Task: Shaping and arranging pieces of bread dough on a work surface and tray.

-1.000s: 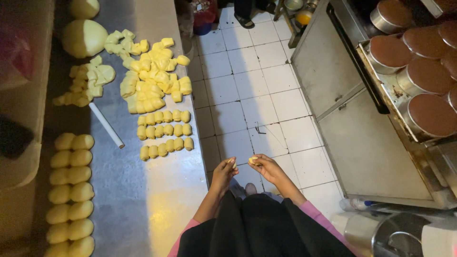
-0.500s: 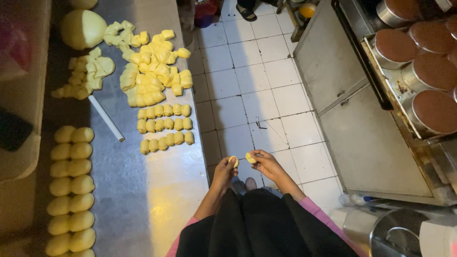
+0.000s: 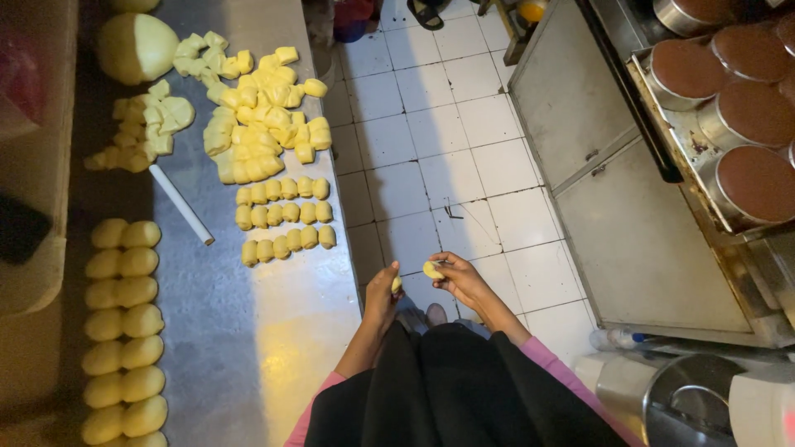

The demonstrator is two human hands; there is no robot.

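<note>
My left hand and my right hand hang in front of me over the tiled floor, just off the steel table's edge. The right hand's fingers pinch a small yellow dough piece. A second small yellow dough bit shows at the left hand's fingertips. On the table lie three rows of small rolled dough pieces, and beyond them a heap of cut dough chunks.
Two columns of larger shaped dough balls line the table's left side. A white rod and a big dough lump lie further up. Round lidded tins sit on a steel cabinet at right.
The hands have drawn slightly apart; the dough that was stretched between them a second ago is now split, one bit at each hand. The view has shifted a little.
</note>
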